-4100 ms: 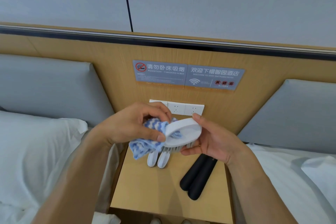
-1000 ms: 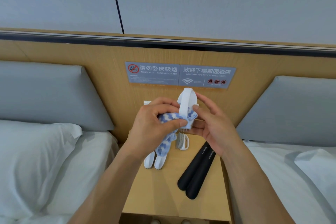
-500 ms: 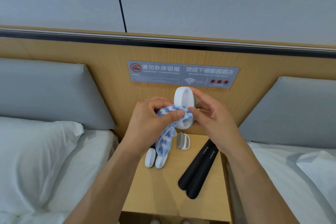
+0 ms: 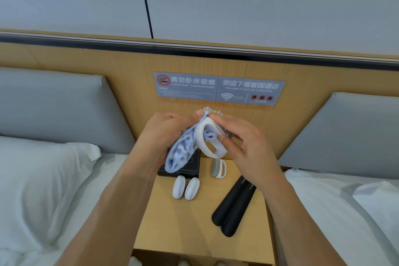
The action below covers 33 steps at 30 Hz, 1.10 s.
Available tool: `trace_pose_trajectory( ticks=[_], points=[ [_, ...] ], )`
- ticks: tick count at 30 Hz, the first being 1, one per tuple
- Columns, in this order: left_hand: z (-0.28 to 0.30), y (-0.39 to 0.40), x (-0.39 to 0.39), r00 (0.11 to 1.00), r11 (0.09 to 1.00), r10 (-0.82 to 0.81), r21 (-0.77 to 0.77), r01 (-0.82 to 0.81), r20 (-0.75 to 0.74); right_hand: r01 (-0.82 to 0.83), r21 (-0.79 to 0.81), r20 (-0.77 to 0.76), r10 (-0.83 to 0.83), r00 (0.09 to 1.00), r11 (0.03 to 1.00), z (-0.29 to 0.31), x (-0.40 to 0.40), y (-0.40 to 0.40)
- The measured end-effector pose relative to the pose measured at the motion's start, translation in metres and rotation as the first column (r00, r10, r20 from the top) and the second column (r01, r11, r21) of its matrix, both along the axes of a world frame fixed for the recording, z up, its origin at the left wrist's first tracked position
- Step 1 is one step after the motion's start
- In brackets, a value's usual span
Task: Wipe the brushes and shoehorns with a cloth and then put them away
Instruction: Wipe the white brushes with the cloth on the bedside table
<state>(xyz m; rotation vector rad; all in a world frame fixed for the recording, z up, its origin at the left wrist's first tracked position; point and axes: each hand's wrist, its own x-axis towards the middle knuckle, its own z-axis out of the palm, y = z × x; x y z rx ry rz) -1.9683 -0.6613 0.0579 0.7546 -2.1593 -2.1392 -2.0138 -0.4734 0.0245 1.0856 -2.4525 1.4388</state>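
Observation:
A white loop-handled brush [image 4: 205, 139] is held up over the nightstand [image 4: 194, 229], gripped at its bristle side by my right hand [image 4: 244, 144]. My left hand [image 4: 164, 134] presses a blue-and-white cloth [image 4: 183, 153] against the brush handle, part of the cloth pushed through the loop. On the nightstand below lie two small white brushes [image 4: 186, 188] side by side, another white loop-handled brush [image 4: 218, 167] on its side, and two black shoehorns [image 4: 234, 207] lying together at the right.
A black box [image 4: 190, 168] sits at the back of the nightstand under the cloth. White beds with pillows flank the nightstand, the left pillow [image 4: 43, 179] close by. Behind stands a wooden headboard with grey signs [image 4: 218, 89].
Both hands turned the brush, so its loop handle now faces me with the cloth pushed into it. The cloth moved from across the handle's front to its left side.

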Motion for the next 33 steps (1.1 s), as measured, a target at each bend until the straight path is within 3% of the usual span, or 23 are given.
trace_pose_trajectory(
  ticks=[7, 12, 16, 21, 33],
  points=[
    [-0.001, 0.006, 0.0, 0.997, 0.997, -0.069, -0.045, 0.068, -0.026, 0.069, -0.007, 0.008, -0.069, 0.998, 0.998, -0.001, 0.002, -0.001],
    [-0.008, 0.013, 0.003, 0.985, 0.993, -0.111, -0.048, 0.105, -0.129, 0.108, -0.064, 0.208, -0.093, 0.974, 0.992, -0.004, 0.0, 0.001],
    [-0.012, 0.018, 0.004, 0.953, 0.971, -0.138, -0.227, 0.076, -0.27, 0.135, -0.178, 0.379, -0.059, 0.923, 0.975, -0.002, -0.002, -0.001],
    [-0.018, 0.018, 0.006, 0.925, 0.944, -0.196, -0.317, 0.088, -0.327, 0.15, -0.346, 0.671, 0.133, 0.729, 0.926, -0.005, -0.005, -0.001],
    [-0.046, 0.031, 0.013, 0.873, 0.835, -0.317, -0.546, 0.073, -0.369, 0.334, -0.331, 0.889, 0.173, 0.424, 0.883, -0.026, -0.009, -0.002]
  ],
)
